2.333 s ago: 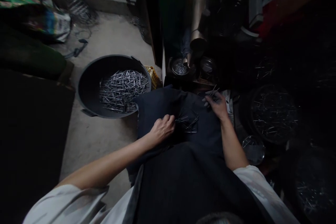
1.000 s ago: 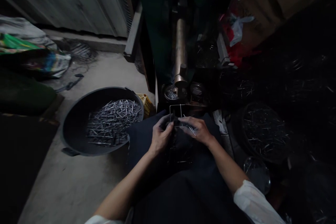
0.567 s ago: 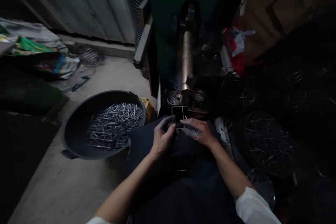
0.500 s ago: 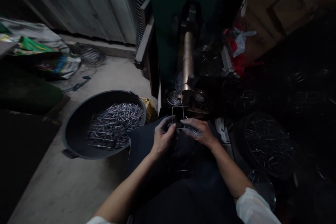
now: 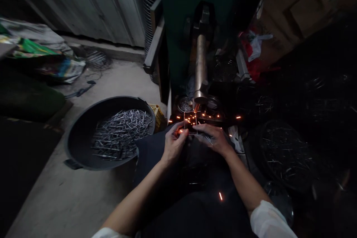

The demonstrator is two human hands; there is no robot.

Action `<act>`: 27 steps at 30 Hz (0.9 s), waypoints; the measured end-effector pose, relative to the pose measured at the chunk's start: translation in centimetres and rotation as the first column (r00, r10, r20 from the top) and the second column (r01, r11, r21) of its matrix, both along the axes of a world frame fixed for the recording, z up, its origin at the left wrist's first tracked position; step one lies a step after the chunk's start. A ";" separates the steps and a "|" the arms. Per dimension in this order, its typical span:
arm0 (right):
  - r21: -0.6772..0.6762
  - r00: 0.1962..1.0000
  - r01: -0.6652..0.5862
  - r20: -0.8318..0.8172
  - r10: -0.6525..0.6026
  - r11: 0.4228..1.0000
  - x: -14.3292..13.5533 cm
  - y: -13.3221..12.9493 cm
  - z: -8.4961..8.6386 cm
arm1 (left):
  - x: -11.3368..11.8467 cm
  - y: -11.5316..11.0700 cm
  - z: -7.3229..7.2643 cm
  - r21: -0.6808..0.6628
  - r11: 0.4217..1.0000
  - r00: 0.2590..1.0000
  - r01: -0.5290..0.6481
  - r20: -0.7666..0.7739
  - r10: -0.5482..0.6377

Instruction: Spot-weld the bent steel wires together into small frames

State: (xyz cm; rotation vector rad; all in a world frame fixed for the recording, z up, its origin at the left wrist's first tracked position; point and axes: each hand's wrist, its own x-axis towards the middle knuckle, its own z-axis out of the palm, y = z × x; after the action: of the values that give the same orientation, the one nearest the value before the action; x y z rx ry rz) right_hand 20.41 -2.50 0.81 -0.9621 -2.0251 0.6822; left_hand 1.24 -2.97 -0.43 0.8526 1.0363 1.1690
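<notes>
Between my two hands is a bent metal wire frame point(image 5: 184, 121), its far end under the tip of the machine's thick metal rod point(image 5: 200, 70). My left hand point(image 5: 174, 142) is closed on the frame's left side, thumb and fingers pinched together. On the opposite side, my right hand point(image 5: 214, 139) grips the frame and also has a few loose thin metal pins point(image 5: 208, 139) tucked in its fingers. Orange sparks point(image 5: 189, 120) fly out around the frame's far end and over my fingers. A small round dish of tiny metal bits point(image 5: 184, 105) sits just behind.
A large black tub point(image 5: 75, 156) of metal pins stands on the floor at left, a yellow crate point(image 5: 157, 113) behind it. Another dark tub point(image 5: 262, 156) of metal pieces is at right. Cardboard boxes point(image 5: 304, 15) and sacks point(image 5: 50, 52) lie farther back.
Bright sparks have burst out where the frame meets the machine's rod tip. My hands have hardly moved and keep their hold on the frame.
</notes>
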 end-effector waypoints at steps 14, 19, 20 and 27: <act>-0.085 0.945 0.312 -0.076 -0.319 0.946 0.1 4.7 0.8 | 0.8 7.2 0.7 0.096 0.995 0.999 -0.007 -0.045 0.012; -0.118 0.924 0.354 -0.111 -0.367 0.928 -0.3 5.5 0.7 | 0.7 8.2 0.0 0.091 0.996 1.000 0.000 0.019 -0.002; -0.123 0.924 0.353 -0.110 -0.366 0.927 -0.3 5.6 0.6 | 0.7 8.3 0.0 0.091 0.996 1.000 -0.003 0.029 0.000; -0.207 0.913 0.352 -0.140 -0.383 0.913 0.2 5.5 -0.3 | 1.0 8.2 0.8 0.043 0.999 1.000 -0.016 0.028 0.015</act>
State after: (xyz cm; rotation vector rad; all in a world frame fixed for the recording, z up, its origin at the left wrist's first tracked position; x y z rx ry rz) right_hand 20.59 3.05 0.54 -1.2992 -1.5848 0.7180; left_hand 2.27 5.26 0.41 0.8613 1.0000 1.2164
